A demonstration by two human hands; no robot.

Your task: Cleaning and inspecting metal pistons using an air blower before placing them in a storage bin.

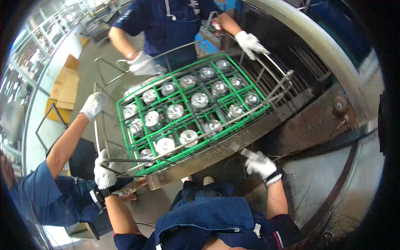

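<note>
A green divided wire rack [186,100] holds several round clear glass pieces [200,100], one per compartment; seen from above, their exact kind is unclear. A bent metal frame [109,160] surrounds the rack. My left hand [104,171], in a white glove, is closed on this frame at the near left corner. My right hand [261,166], gloved too, is away from the rack, just past its near edge. Its fingers are bent around a small flat grey metal piece [246,153], which points at the steel ledge [200,160] under the rack.
Across the rack, a co-worker's gloved hands [250,44] are near the frame's far side. Another co-worker's gloved hand [93,105] is at the frame's left. Dark slatted metalwork [308,62] stands at right beneath a curved pale rail [316,37]. Cardboard [65,87] stands far left.
</note>
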